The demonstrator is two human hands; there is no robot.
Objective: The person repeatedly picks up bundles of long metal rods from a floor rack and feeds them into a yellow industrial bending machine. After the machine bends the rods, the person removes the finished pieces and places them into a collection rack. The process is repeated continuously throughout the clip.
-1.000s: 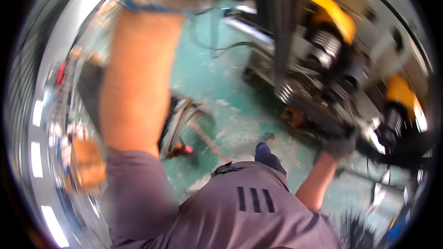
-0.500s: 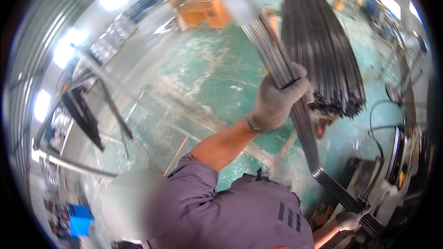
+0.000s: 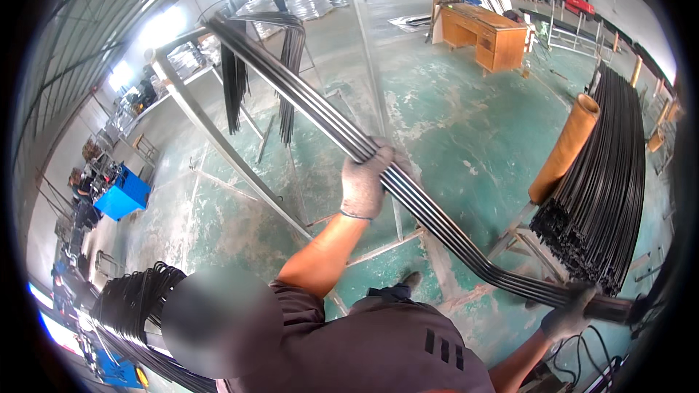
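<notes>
A bundle of several long, dark metal rods (image 3: 451, 239) runs diagonally across in front of me, with a bend toward its right end. My left hand (image 3: 364, 188), in a grey knit glove, is wrapped round the middle of the bundle. Near its right end, my right hand (image 3: 568, 314), gloved alike, grips the same rods. The far left end reaches up beside a metal rack (image 3: 207, 131), where other bent dark rods (image 3: 291, 65) hang down. Whether that end touches the rack, I cannot tell.
On the right a thick stack of long dark rods (image 3: 601, 196) lies on a stand beside a brown tube (image 3: 564, 149). A wooden desk (image 3: 488, 33) stands farther back. Curved dark rods (image 3: 135, 298) are at the lower left, with a blue box (image 3: 124, 193) beyond.
My view has turned left, so the desk and rod stack appear farther right. The held bundle has swung left, its far end now by the rack. Both hands keep their grip.
</notes>
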